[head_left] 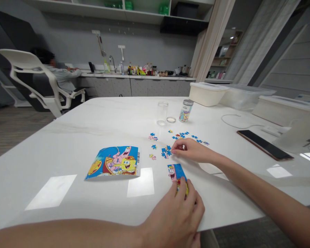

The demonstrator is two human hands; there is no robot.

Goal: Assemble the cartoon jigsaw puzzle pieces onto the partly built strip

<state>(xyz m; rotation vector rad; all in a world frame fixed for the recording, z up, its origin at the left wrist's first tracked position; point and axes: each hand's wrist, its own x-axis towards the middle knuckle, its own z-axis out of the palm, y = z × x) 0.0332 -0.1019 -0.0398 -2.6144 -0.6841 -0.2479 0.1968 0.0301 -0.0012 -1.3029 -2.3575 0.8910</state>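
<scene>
My left hand [179, 212] rests near the table's front edge, its fingertips over the lower part of a joined puzzle section [177, 171] showing a pink and a yellow cartoon figure. Farther forward, my right hand [187, 150] has its fingers curled together at the right side of a cluster of blue puzzle pieces [165, 152]; whatever is between the fingertips is hidden. More loose pieces [180, 135] lie scattered beyond. To the left is a slightly curved picture sheet [113, 162] with the same cartoon figures.
An open clear jar [162, 113], a metal lid ring [171, 120] and a printed can [186, 111] stand behind the pieces. Right are a phone [265, 144], a white cable [232, 120] and storage boxes [208, 93]. A person [64, 77] sits at the back left.
</scene>
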